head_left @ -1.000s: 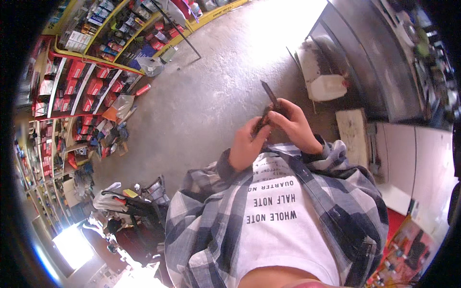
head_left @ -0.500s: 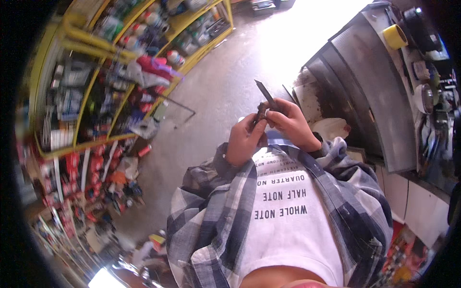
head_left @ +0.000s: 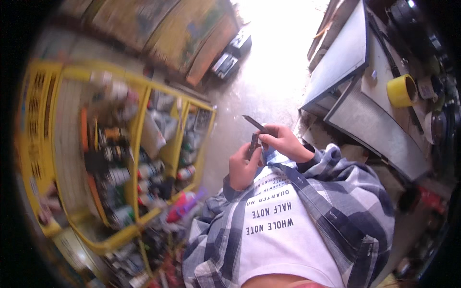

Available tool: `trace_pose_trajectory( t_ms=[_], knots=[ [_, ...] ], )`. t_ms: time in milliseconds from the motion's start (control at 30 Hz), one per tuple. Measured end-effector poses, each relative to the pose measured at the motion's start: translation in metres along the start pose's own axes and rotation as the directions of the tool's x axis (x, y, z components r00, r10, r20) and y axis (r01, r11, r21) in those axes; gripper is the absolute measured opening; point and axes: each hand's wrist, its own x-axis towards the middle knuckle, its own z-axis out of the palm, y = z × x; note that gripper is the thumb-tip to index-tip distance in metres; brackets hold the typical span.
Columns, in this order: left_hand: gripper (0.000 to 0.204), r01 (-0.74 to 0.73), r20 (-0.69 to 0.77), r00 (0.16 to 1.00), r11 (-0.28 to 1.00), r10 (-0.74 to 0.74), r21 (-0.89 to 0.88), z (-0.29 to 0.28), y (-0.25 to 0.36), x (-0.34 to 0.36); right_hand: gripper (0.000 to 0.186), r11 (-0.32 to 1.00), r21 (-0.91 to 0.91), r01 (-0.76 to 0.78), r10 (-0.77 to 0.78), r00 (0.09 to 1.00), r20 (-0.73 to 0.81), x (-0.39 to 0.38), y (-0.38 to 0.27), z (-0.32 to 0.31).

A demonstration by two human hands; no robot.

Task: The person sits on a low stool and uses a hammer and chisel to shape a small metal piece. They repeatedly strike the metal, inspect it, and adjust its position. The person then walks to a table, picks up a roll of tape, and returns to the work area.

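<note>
Both my hands are close together in front of my chest. My left hand (head_left: 243, 166) is closed around a short, dark, knobby metal piece (head_left: 254, 139), whose upper end sticks out above the thumb. In my right hand (head_left: 286, 143) is a dark, slim bar with a slanted, pointed tip (head_left: 254, 124), pinched between thumb and fingers. The tip points away from me and to the left. The bar's lower end is hidden by my right fingers, so I cannot tell whether the two dark pieces touch.
On the left stands a yellow shelf unit (head_left: 139, 158) with bottles and packages. Wooden boards (head_left: 192, 36) and a dark box (head_left: 238, 44) are beyond it. To the right are grey metal panels (head_left: 379, 127) and a yellow tape roll (head_left: 402, 90). Concrete floor (head_left: 230, 96) runs between.
The surroundings have shifted as my view turned; wooden boards now show at the upper left. Both hands sit lower and further left in view, still holding the same dark pieces.
</note>
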Motion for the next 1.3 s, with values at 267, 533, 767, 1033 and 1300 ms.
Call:
trace_pose_trajectory(
  t_ms=[267,533,767,1033,1300],
  knots=[
    [0.020,-0.012,-0.008,1.000,0.992,0.013,0.124,-0.061,0.075,0.199,0.019,0.953,-0.263,0.149,-0.170,0.984,-0.060,0.189,-0.103,-0.027],
    [0.020,-0.159,0.272,0.958,0.963,0.097,0.217,-0.087,0.117,0.470,0.016,0.937,-0.342,0.075,-0.199,0.917,-0.344,0.384,-0.195,-0.118],
    [0.023,-0.139,0.554,0.830,0.986,0.064,0.094,-0.032,0.169,0.635,0.014,0.976,-0.206,0.076,-0.175,0.837,-0.519,0.453,-0.253,-0.221],
    [0.025,-0.289,0.647,0.754,0.942,0.113,0.173,0.075,0.172,0.814,0.017,0.994,-0.056,0.092,-0.107,0.780,-0.617,0.540,-0.288,-0.386],
    [0.023,-0.309,0.565,0.817,0.914,0.114,0.264,0.146,0.236,0.953,0.012,1.000,-0.002,0.023,-0.019,0.785,-0.619,0.628,-0.373,-0.510]
  ],
)
